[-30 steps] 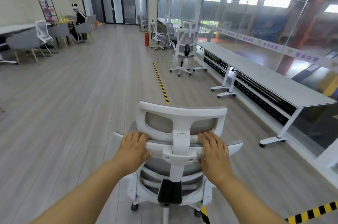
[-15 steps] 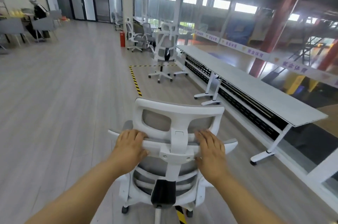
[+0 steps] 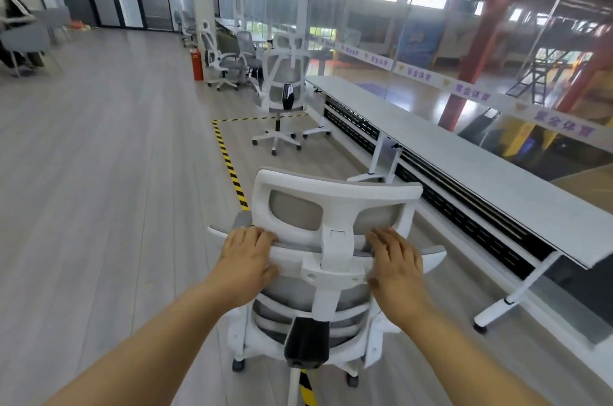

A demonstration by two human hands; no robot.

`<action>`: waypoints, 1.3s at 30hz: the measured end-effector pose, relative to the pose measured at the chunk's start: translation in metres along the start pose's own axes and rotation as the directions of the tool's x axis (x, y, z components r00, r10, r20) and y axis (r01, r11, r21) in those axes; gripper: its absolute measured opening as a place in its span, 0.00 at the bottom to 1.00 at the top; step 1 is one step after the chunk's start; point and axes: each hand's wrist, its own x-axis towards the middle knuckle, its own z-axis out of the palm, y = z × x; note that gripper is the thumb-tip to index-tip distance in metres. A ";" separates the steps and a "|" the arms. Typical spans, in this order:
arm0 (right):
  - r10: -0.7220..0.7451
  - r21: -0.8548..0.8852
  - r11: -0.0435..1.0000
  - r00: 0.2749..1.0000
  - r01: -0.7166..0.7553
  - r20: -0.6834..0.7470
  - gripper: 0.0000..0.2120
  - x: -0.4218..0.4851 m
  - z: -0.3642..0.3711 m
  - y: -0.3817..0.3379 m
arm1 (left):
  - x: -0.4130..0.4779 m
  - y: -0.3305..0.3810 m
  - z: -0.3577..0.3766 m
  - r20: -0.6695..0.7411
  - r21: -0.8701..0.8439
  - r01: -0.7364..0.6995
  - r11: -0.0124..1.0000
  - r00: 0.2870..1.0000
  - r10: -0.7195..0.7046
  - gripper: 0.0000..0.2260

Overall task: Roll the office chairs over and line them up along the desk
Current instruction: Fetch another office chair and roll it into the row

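A white office chair (image 3: 335,193) with grey mesh stands right in front of me, its back toward me. My left hand (image 3: 247,259) grips the top edge of its backrest on the left, fingers curled over the rim. My right hand (image 3: 398,264) grips the same edge on the right of the headrest post. The long white desk (image 3: 464,157) runs along the glass wall on the right. A second white office chair (image 3: 285,90) stands at the desk's far end, facing away.
Yellow-black floor tape (image 3: 229,163) runs under the held chair and turns toward the desk. More white chairs (image 3: 220,57) and a red extinguisher (image 3: 197,65) stand by a pillar ahead. Grey chairs (image 3: 25,40) and a seated person are at far left.
The chair and I have rolled forward along the tape, and my view has turned right toward the desk. Both hands keep the same hold on the backrest.
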 end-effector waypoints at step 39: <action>-0.116 -0.039 0.992 0.987 0.121 0.110 0.45 0.691 0.388 0.348 | 0.778 -0.183 0.188 -0.120 -0.020 0.128 0.992 0.984 -0.129 0.17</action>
